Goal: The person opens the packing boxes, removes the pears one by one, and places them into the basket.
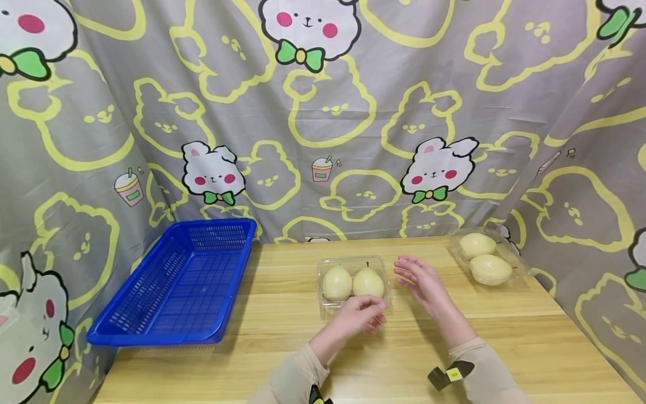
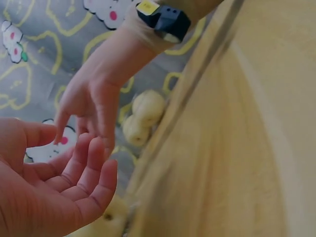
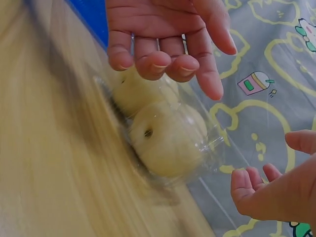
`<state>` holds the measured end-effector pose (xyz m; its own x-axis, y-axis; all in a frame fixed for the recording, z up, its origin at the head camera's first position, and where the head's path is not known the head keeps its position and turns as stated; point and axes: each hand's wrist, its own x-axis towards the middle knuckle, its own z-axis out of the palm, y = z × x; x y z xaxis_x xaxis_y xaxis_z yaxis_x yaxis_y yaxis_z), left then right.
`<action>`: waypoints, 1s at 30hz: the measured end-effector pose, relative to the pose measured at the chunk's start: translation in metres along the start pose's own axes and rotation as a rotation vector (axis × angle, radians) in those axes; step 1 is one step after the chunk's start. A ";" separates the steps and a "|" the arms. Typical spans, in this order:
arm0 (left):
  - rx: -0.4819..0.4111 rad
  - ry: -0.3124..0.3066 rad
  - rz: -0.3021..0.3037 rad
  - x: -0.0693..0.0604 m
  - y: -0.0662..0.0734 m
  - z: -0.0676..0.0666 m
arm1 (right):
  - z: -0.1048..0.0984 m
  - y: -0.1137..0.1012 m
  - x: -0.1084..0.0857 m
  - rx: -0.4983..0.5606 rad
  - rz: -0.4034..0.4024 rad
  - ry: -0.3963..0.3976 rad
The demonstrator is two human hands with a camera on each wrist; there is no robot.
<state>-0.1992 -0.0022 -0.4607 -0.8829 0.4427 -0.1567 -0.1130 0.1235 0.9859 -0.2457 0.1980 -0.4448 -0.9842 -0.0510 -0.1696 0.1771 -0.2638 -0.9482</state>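
Two pale yellow pears (image 1: 337, 282) sit side by side in a clear plastic box (image 1: 323, 269) in the middle of the table. My left hand (image 1: 357, 314) is over the near edge of this box, fingers loosely bent and holding nothing; whether it touches the plastic I cannot tell. To the right of the box, my right hand (image 1: 423, 283) is raised with its fingers extended and nothing in it. The right wrist view shows clear plastic around the pears (image 3: 168, 140), with the left hand (image 3: 158, 39) above them and the right hand (image 3: 279, 190) apart at the right.
A blue plastic basket (image 1: 234, 280) with slotted walls stands on the left of the wooden table (image 1: 282, 359). At the far right is another clear box with two pears (image 1: 489, 269). A grey patterned curtain (image 1: 343, 207) hangs behind the table and along its sides.
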 end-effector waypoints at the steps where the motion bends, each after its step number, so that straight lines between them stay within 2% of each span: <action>1: -0.002 -0.005 -0.011 0.000 -0.002 0.001 | 0.000 0.001 0.001 -0.008 0.000 -0.003; 5: -0.050 -0.038 -0.056 0.001 -0.011 0.005 | 0.001 0.005 0.003 -0.053 -0.003 -0.006; 9: -0.173 -0.089 -0.122 0.002 -0.020 0.008 | 0.002 0.008 0.003 -0.104 -0.011 -0.012; 11: -0.246 -0.094 -0.159 0.003 -0.025 0.010 | 0.003 0.010 0.003 -0.118 -0.017 -0.010; 15: -0.364 -0.055 -0.189 0.005 -0.031 0.012 | 0.004 0.013 0.005 -0.131 -0.022 0.001; 22: -0.504 0.022 -0.192 0.006 -0.037 0.012 | 0.008 0.018 0.006 -0.181 -0.036 0.021; 30: -0.556 0.144 -0.153 0.006 -0.037 0.012 | 0.010 0.022 0.008 -0.178 -0.033 0.042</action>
<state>-0.1943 0.0066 -0.4990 -0.8865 0.3266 -0.3279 -0.4309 -0.3243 0.8421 -0.2501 0.1823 -0.4641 -0.9894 -0.0042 -0.1455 0.1452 -0.0895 -0.9853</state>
